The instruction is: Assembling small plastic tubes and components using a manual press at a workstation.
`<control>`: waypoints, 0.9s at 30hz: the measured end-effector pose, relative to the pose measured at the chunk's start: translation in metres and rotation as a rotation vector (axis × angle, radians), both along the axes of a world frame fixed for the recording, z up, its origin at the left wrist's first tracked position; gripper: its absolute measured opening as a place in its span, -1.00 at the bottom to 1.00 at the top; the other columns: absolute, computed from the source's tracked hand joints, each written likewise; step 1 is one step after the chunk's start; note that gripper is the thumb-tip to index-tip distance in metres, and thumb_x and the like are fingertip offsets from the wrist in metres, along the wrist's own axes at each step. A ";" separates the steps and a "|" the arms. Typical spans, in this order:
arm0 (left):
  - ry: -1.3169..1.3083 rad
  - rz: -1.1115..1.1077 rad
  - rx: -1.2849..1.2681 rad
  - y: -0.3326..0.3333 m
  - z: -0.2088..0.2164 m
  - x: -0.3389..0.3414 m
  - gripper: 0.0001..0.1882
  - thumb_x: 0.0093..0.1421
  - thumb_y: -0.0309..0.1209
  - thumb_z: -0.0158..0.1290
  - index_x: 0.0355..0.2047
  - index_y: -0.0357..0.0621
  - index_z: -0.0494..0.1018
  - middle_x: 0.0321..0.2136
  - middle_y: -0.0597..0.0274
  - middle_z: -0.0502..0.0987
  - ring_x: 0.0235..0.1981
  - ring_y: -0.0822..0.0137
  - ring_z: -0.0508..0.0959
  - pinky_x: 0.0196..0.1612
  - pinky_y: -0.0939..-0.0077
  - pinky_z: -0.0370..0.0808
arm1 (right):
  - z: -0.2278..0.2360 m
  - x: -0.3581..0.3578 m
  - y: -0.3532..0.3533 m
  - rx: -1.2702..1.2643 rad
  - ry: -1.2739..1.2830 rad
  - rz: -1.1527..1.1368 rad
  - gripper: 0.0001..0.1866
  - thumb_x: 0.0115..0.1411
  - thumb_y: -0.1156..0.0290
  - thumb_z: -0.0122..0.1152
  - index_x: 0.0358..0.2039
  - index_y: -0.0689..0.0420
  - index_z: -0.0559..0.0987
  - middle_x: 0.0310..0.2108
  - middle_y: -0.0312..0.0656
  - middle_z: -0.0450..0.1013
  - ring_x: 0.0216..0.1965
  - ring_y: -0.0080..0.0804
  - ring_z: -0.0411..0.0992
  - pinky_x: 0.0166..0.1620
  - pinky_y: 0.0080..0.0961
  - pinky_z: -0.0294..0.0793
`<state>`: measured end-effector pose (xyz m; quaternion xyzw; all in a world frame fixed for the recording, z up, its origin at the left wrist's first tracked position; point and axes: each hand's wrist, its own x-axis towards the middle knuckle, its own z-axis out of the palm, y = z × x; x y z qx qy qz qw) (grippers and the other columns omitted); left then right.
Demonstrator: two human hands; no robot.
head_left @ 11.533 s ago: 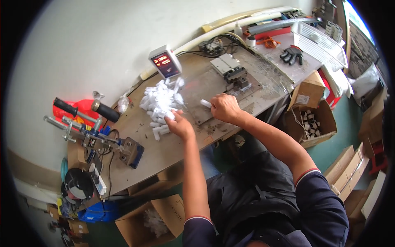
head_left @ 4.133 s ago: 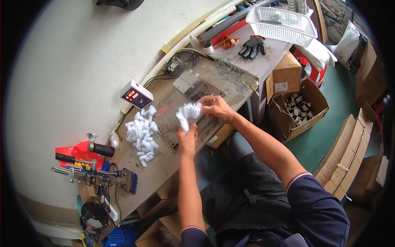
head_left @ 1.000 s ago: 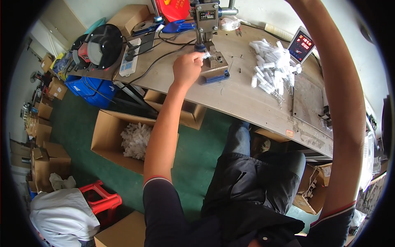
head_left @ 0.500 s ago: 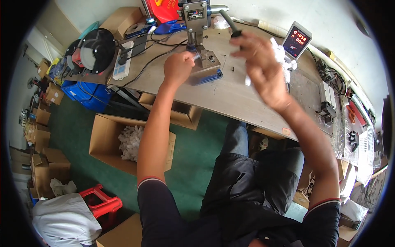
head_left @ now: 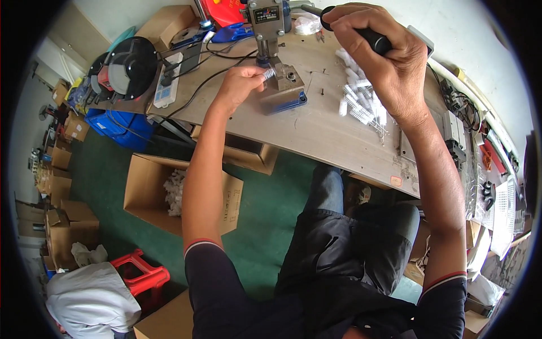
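Observation:
A hand-lever press [head_left: 269, 28] stands at the back of the workbench, its metal base block [head_left: 287, 79] under the ram. My left hand [head_left: 240, 85] pinches a small white bristled brush [head_left: 269, 73] at the left side of that block. Up at the right, my right hand [head_left: 389, 62] is wrapped round the black grip [head_left: 374, 39] of the press lever. A loose pile of white brushes [head_left: 364, 101], some with thin wire ends, lies on the bench below my right hand.
A digital display box [head_left: 420, 40] is mostly hidden behind my right hand. Left of the press are a cut-off saw [head_left: 127, 70], a power strip [head_left: 165, 93] and black cables. An open carton [head_left: 144, 186] with white pieces sits on the green floor, near a red stool [head_left: 141, 271].
My right hand has moved up and closed round the lever grip, uncovering the brush pile. My left hand stays beside the press block, with the brush now showing more clearly.

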<state>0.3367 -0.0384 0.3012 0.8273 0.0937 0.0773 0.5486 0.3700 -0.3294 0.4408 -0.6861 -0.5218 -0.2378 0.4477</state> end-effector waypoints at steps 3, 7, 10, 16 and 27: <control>-0.008 0.016 0.036 0.008 -0.004 -0.006 -0.71 0.29 -0.42 0.09 -0.08 -0.35 0.62 -0.47 0.34 0.58 -0.36 0.50 0.50 -0.12 0.58 0.41 | -0.007 -0.007 0.010 0.021 0.098 -0.012 -0.88 0.31 0.45 0.27 -0.20 0.21 0.67 -0.01 -0.16 0.61 -0.08 -0.40 0.59 0.10 -0.40 0.54; 0.009 0.012 0.097 -0.002 0.007 0.002 -0.72 0.30 -0.43 0.08 -0.08 -0.33 0.63 -0.47 0.35 0.59 -0.34 0.49 0.51 -0.08 0.55 0.41 | -0.040 -0.012 0.000 0.060 0.030 -0.005 -0.92 0.15 0.64 0.25 -0.32 0.24 0.63 -0.06 -0.07 0.59 0.13 -0.02 0.45 0.15 -0.21 0.46; -0.008 0.011 0.084 0.004 0.002 0.001 -0.72 0.31 -0.46 0.06 -0.07 -0.33 0.63 -0.48 0.35 0.59 -0.33 0.48 0.51 -0.07 0.54 0.41 | -0.097 -0.012 0.009 0.032 -0.150 -0.040 -0.86 0.16 0.66 0.20 -0.27 0.25 0.64 0.06 -0.04 0.54 0.24 0.10 0.37 0.21 -0.15 0.41; 0.008 0.002 0.166 0.007 0.007 0.000 -0.72 0.32 -0.46 0.09 -0.05 -0.35 0.63 -0.50 0.36 0.56 -0.34 0.48 0.51 -0.09 0.54 0.41 | -0.137 -0.012 0.027 0.125 -0.060 -0.065 -0.73 0.10 0.77 0.14 -0.20 0.27 0.65 0.13 -0.01 0.50 0.20 0.08 0.43 0.17 -0.18 0.48; -0.023 -0.041 0.163 0.013 -0.009 0.024 -0.78 0.31 -0.54 0.10 -0.07 -0.35 0.60 -0.46 0.35 0.58 -0.39 0.52 0.52 -0.24 0.58 0.42 | -0.177 0.015 0.026 0.171 0.017 0.067 -0.75 0.10 0.77 0.14 -0.20 0.28 0.47 0.26 0.10 0.38 0.16 0.10 0.49 0.03 -0.29 0.65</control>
